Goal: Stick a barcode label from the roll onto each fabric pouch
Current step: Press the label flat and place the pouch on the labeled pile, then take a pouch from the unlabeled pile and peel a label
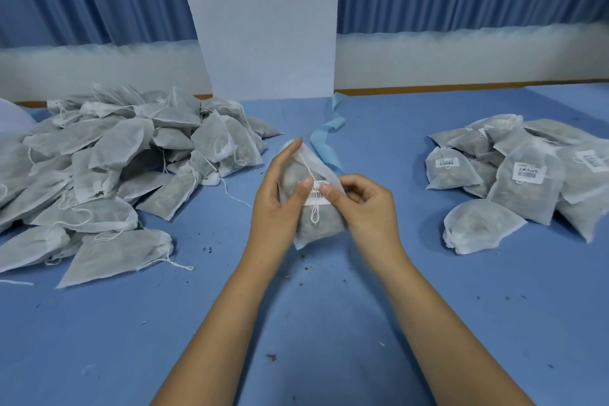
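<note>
Both forearms are reaching forward over the bench (99, 339). The left hand (276, 204) is gripping the pouch (313, 227) from its left side, holding it up with its long axis pointing away. The right hand (359, 204) is pressing the label (317, 197) onto the pouch front with thumb and finger. An unlabeled pile (108, 168) is lying left, a labeled pile (527, 181) right.

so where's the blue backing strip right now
In the head view, the blue backing strip trails across the table just behind the held pouch, between the two pouch piles.
</note>
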The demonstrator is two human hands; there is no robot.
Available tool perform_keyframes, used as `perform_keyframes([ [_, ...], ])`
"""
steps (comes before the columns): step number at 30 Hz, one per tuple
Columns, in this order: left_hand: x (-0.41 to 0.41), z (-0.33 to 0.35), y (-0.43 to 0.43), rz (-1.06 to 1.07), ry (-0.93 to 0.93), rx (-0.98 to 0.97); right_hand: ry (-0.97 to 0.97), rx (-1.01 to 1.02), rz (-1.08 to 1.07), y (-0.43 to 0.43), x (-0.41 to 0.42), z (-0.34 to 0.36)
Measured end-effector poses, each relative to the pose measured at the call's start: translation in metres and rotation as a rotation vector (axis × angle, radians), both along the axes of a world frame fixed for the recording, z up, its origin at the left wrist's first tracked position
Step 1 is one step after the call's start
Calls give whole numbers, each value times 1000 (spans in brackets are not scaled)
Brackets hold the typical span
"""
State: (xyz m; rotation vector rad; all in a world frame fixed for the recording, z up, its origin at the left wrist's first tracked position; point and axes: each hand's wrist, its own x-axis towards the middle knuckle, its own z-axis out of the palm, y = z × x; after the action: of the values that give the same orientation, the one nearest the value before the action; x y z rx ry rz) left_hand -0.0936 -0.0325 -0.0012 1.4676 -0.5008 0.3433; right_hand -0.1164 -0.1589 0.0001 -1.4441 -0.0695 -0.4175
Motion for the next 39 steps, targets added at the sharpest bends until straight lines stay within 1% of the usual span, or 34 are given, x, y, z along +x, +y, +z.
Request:
perform_keyframes([
  [2, -1, 4, -13, 11, -10, -33, 16, -1, -2, -12, -6, 0],
  [4, -2, 6, -29, 7, 10, -55, 63, -70, -20, -27, -13, 1],
  [6, -2, 5, -52, -7, 142, -27, 89, -122, -136, -45, -19, 1],
  [8, -5, 3, -77, 24, 341, 92, 131, -123, -238, -66, -25, 3],
  [9, -6, 2, -88, 54, 405, 143, 184, -93, -230, -78, -29, 4],
  [12, -6, -2, -117, 113, 471, 217, 420, 37, -20, -110, -44, 5],
  [13, -7, -1, -126, 110, 500, 226, 464, 63, 23, -119, -47, 4],
  [14, -8, 0, -134, 87, 530, 199, 469, 100, 20, -128, -48, 6],
  [15, -7, 2, -142, 37, 561, 121, 432, 165, -13, -135, -47, 9],
  [17, -5, 7, -157, -118, 628, -100, 280, 388, -121, -148, -41, 17],
  [18, -4, 8, -163, -180, 658, -152, 226, 500, -175, -154, -36, 21],
  [19, -4, 9, -169, -207, 677, -120, 205, 592, -224, -158, -32, 22],
  [20, -4, 9, -173, -201, 683, -27, 205, 651, -260, -160, -29, 22],
  [21, -6, 7, -174, -179, 680, 81, 220, 667, -276, -159, -26, 19],
  [22, -7, 3, -174, -159, 671, 164, 251, 633, -272, -155, -25, 14],
  [23, -10, 1, -172, -158, 662, 199, 298, 552, -260, -149, -26, 8],
  [25, -15, -4, -164, -175, 621, 213, 354, 363, -201, -130, -30, -2],
  [26, -18, -4, -159, -168, 581, 239, 348, 314, -168, -119, -31, -5],
  [28, -20, -6, -147, -139, 485, 304, 314, 265, -157, -97, -29, -9],
  [30, -20, -5, -131, -84, 401, 327, 284, 234, -156, -75, -23, -9],
  [33, -17, -2, -97, 53, 275, 301, 256, 239, -82, -40, -11, -7],
  [36, -7, 2, -52, 175, 180, 281, 213, 195, 13, 0, 1, -5],
  [37, -1, 3, -35, 233, 188, 242, 196, 179, 60, 14, 5, -5],
  [39, 13, 4, 6, 407, 259, 53, 186, 117, 165, 42, 12, -8],
])
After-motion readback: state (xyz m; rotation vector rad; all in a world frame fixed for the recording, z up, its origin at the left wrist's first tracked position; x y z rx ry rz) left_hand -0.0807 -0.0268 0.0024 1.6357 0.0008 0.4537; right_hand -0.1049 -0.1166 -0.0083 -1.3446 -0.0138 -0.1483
